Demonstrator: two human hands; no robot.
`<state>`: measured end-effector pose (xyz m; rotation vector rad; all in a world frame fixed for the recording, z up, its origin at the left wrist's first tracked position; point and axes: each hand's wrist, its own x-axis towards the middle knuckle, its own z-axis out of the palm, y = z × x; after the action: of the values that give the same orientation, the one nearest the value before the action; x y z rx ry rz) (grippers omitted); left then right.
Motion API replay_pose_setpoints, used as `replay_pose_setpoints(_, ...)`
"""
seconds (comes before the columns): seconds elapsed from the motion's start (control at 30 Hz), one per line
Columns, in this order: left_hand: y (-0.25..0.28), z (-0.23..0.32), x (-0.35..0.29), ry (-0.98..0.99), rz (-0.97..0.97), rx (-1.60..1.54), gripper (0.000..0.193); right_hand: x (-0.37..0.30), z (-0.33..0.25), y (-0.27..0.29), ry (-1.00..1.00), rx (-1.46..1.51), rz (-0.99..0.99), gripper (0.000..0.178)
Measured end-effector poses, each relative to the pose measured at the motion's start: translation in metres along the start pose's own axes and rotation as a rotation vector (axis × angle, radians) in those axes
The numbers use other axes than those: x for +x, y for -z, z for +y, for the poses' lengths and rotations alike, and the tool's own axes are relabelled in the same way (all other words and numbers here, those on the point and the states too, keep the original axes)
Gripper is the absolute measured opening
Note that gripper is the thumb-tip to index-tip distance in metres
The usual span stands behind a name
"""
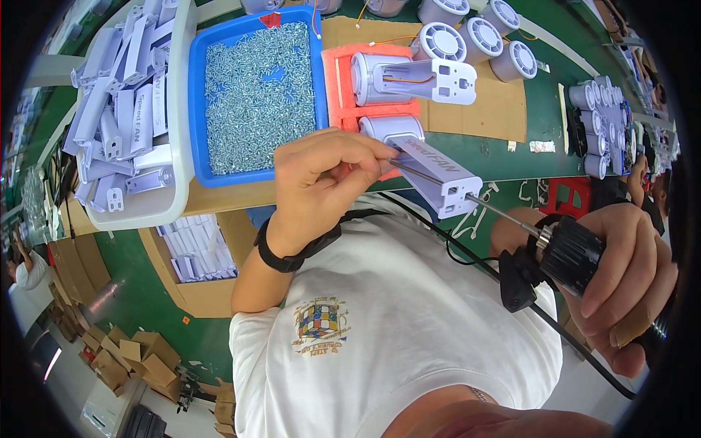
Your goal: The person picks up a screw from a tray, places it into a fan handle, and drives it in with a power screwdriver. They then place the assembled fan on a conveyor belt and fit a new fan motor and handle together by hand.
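My right hand (629, 266) is wrapped round a black electric screwdriver (573, 254). Its long bit enters the end of a pale fan handle (461, 191) and runs along the handle's open channel. At the bit's far end, my left hand (321, 168) is closed in a pinch beside the fan body (394, 128); whatever sits between its fingertips is hidden. This fan lies in an orange foam holder (337, 87). Just beyond it rests a second fan (369, 78) with its handle channel facing up and wires inside.
Left of the holder is a blue tray (196, 109) of small silver screws (255, 109). A white bin (179, 193) heaped with pale handles (109, 109) stands farther left. Several round fan heads (483, 38) sit on cardboard (504, 117). A black cable (555, 330) hangs across my front.
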<state>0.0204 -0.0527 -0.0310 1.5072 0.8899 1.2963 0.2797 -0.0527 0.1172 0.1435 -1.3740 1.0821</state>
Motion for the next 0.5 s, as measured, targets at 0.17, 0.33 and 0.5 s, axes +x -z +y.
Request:
replay_pose_setpoints(0.17,-0.001,-0.002,0.001,-0.039,-0.014,0.001,0.013,-0.005,0.008,-0.003,0.057,0.054,0.015,0.033)
replay_pose_setpoints(0.33,-0.002,-0.002,0.002,-0.144,-0.014,0.061,0.012,-0.006,0.011,-0.004,0.049,0.069,-0.006,0.033)
replay_pose_setpoints(0.5,0.0,0.009,0.005,-0.159,-0.048,0.203,0.013,-0.006,0.011,-0.004,0.024,0.069,-0.036,0.034)
